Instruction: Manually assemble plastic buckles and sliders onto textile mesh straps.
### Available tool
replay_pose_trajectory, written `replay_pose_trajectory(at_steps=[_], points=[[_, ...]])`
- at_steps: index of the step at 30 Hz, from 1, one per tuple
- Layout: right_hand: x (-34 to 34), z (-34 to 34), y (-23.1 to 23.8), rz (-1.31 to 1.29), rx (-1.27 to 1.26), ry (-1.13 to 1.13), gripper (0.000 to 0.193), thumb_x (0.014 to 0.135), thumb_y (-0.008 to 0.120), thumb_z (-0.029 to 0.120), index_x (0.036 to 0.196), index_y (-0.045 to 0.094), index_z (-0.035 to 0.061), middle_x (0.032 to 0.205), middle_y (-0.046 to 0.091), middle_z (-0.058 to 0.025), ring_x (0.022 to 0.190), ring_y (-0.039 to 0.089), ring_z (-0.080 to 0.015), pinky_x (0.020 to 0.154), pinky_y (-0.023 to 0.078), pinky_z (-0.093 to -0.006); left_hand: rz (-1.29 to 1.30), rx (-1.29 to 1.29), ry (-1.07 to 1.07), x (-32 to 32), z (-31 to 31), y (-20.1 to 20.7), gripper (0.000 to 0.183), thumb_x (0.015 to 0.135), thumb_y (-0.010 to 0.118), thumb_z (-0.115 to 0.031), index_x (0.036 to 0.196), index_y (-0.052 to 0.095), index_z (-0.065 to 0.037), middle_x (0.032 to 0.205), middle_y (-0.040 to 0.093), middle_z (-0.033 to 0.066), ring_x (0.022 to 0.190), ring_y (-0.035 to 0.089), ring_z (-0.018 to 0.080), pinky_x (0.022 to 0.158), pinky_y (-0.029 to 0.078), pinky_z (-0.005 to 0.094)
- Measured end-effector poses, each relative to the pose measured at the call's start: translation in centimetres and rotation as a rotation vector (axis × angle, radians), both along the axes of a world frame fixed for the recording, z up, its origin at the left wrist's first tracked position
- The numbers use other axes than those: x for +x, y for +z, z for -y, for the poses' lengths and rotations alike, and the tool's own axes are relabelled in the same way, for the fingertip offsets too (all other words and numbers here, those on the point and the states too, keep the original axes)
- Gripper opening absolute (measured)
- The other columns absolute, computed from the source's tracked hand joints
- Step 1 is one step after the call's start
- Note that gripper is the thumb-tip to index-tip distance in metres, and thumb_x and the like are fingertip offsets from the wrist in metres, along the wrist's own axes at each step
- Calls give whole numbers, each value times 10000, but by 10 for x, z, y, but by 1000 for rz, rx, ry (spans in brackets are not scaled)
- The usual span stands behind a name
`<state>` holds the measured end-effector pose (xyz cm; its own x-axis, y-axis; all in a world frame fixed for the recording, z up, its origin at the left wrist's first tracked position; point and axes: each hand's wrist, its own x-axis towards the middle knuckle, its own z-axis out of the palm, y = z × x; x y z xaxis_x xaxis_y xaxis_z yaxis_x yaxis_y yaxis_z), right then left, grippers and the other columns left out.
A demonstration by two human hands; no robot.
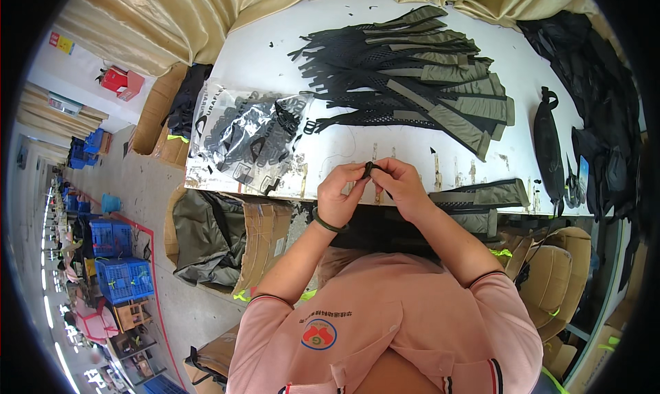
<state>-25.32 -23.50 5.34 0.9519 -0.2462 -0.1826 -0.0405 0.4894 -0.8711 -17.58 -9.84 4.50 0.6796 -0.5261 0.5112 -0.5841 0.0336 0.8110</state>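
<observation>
At the table's near edge, my left hand [338, 193] and my right hand [404, 189] meet, fingertips pinched on a small black buckle [368, 168]. A dark strap seems to run from it under my right hand; the fingers cover most of it. To the left of my hands lies a clear plastic bag [237, 143] filled with black plastic buckles. Beyond them spreads a pile of black mesh and olive fabric straps [412, 78]. One more olive and black strap piece [491, 193] rests along the near edge, to the right of my right forearm.
The white table [330, 153] has worn tape marks. A long black pouch [548, 150], scissors [571, 188] and black fabric [601, 112] lie at the right. Cardboard boxes [265, 236] stand below; one holds olive fabric [206, 232]. Blue crates [124, 279] stand on the floor at left.
</observation>
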Motion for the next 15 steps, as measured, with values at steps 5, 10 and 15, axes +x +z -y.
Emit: replay_pose_trajectory(at_steps=[5,10,15], points=[[-3,9,7,-3,-58,64,116,848,616,102,904,616,1,773,588,-1,659,523,-67,596,409,-196,108,50,10,3,-3,9,241,689,656,114,886,597,-12,955,647,148,858,641,275,717,524,309],[-3,18,7,-27,-77,173,128,825,631,66,911,614,-26,796,612,-48,652,575,-107,621,458,-217,85,55,-40,5,-6,9,207,692,636,122,845,580,-6,957,646,151,863,640,279,710,524,310],[-3,19,18,57,-56,132,112,802,630,13,908,611,-17,797,617,-61,657,584,-119,616,471,-236,92,63,-41,4,-4,18,192,696,612,131,820,573,-9,934,636,150,843,634,286,694,522,305]])
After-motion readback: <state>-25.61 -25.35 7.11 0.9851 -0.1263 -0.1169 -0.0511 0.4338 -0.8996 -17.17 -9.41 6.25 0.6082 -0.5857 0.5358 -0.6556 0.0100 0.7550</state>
